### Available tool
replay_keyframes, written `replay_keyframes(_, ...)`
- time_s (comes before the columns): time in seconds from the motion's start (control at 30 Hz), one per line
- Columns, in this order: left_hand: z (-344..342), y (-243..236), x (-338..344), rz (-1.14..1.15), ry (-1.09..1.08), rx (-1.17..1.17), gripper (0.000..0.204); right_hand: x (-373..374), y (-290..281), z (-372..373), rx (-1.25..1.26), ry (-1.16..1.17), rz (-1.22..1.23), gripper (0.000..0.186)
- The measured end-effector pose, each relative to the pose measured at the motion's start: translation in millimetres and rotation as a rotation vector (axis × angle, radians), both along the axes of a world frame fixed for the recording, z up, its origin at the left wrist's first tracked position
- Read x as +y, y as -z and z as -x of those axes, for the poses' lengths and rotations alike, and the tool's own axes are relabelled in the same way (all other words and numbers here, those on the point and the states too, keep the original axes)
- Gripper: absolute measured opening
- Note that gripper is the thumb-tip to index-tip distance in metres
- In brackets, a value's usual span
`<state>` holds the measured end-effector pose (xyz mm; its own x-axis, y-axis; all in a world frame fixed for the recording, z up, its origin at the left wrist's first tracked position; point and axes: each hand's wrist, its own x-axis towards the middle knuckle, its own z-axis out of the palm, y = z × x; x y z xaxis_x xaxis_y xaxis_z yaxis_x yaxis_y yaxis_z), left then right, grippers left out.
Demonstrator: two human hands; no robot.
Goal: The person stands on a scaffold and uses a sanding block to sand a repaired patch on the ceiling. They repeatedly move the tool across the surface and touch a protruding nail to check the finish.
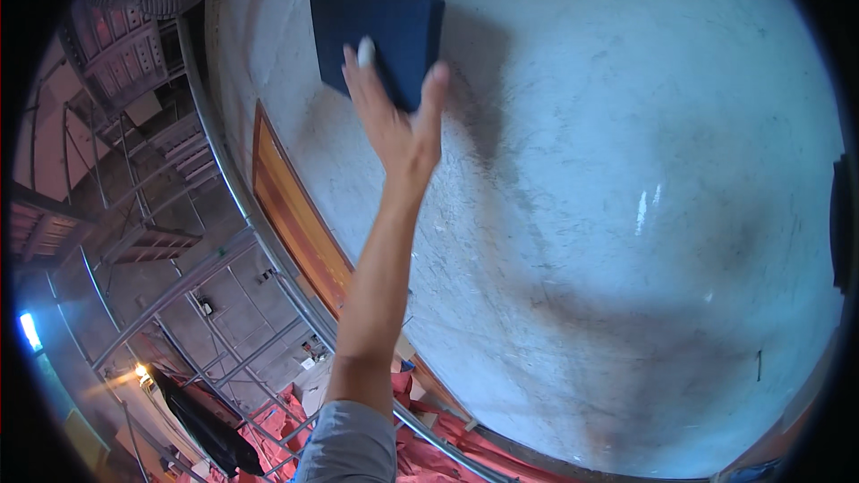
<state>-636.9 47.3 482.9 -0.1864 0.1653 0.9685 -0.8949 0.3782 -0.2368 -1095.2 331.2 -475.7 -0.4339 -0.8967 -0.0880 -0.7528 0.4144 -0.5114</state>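
Note:
My left hand reaches up at the end of an outstretched arm with a grey sleeve. It holds a dark blue-black rectangular block, possibly a sponge or float, against a pale grey plastered wall. The thumb lies by the block's lower right corner and the fingers stretch over its lower part. One fingertip looks white, as if wrapped. How the block is gripped underneath is hidden, and the hand is slightly blurred. Faint marks and darker patches cover the wall. My right hand is out of view.
A curved-looking metal rail runs along the left of the wall, with scaffold tubes beyond it. An orange-brown wooden frame borders the wall. Red sheeting lies low down, and a bright lamp shines at lower left.

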Motion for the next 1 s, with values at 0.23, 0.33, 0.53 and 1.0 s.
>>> replay_keyframes(0.23,78,-136,-10,0.117,-0.047,-0.077,0.102,-91,32,-60,-0.106,0.019,0.112,0.065)
replay_keyframes(0.33,95,-185,-2,0.193,-0.107,-0.105,0.101,-139,41,-88,-0.161,0.053,0.173,0.065)
replay_keyframes(0.53,130,-250,13,0.200,-0.152,0.004,0.102,-166,54,-120,-0.223,0.074,0.207,0.065)
replay_keyframes(1.0,145,-341,68,0.335,-0.291,-0.096,0.096,-164,52,-129,-0.256,0.097,0.227,0.065)
